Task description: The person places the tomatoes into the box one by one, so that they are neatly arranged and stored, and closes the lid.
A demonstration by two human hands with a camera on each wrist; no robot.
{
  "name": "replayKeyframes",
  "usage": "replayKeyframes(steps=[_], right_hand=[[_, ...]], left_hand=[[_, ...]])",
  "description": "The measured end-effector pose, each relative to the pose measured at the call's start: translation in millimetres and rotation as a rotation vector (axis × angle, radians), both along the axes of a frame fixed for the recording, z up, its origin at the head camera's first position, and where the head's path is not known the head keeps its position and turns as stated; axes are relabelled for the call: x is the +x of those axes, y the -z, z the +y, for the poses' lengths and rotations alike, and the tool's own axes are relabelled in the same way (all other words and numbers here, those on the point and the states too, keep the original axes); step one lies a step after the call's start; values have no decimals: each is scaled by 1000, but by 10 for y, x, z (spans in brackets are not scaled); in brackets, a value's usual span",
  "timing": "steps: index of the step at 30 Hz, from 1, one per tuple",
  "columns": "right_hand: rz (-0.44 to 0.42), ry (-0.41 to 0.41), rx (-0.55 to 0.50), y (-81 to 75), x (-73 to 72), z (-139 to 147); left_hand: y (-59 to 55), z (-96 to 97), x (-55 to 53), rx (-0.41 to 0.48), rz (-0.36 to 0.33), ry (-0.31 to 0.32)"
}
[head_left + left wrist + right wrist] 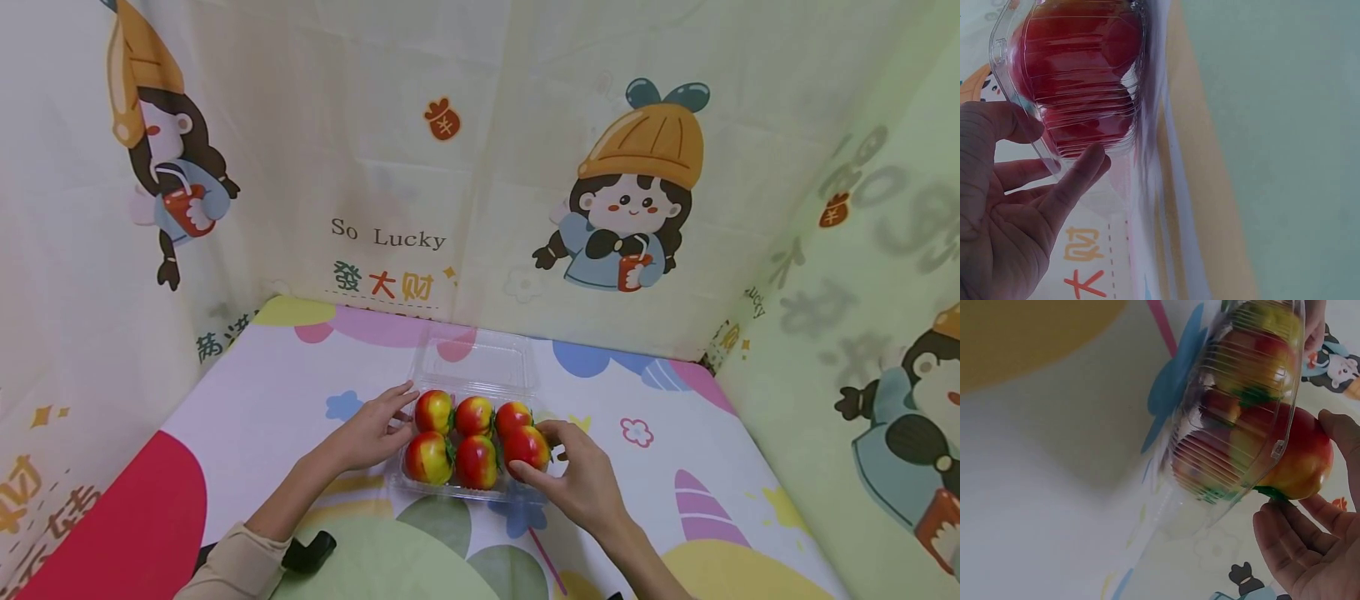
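Observation:
A clear plastic clamshell box (468, 493) sits on the table with its lid (476, 358) folded back. Several red-and-yellow fruits with green leaves lie inside in two rows. My right hand (581, 475) grips the front-right fruit (527, 450) between thumb and fingers. In the right wrist view this fruit (1304, 456) rises above the box rim, its leaves toward the fingers. My left hand (377, 429) rests at the box's left side. In the left wrist view its fairly straight fingers (1079, 175) lie along the ribbed wall, and the thumb is at the rim.
A tablecloth (262, 433) with colourful printed shapes covers the table. Printed curtains (495, 167) stand close behind it and on both sides. A black strap piece (311, 552) shows at the left sleeve (243, 562).

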State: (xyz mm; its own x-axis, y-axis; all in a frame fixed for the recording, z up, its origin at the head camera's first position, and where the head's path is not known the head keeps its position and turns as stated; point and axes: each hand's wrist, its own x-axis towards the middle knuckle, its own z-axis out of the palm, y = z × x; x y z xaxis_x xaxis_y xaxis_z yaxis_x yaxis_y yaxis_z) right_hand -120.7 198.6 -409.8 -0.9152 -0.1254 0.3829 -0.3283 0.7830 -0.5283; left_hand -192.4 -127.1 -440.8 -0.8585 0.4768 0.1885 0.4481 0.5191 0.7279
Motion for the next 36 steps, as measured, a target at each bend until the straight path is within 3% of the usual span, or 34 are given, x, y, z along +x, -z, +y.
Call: replayKeyframes(steps=[9, 18, 28, 36], right_hand=[[-68, 15, 98, 50, -19, -22], [-23, 1, 127, 98, -41, -5], [4, -18, 63, 102, -97, 75], [-3, 1, -34, 59, -288, 169]], left_hand=[[-4, -1, -12, -1, 1, 1], [-11, -5, -23, -2, 3, 5], [0, -22, -22, 31, 21, 15], [-14, -63, -90, 68, 52, -2]])
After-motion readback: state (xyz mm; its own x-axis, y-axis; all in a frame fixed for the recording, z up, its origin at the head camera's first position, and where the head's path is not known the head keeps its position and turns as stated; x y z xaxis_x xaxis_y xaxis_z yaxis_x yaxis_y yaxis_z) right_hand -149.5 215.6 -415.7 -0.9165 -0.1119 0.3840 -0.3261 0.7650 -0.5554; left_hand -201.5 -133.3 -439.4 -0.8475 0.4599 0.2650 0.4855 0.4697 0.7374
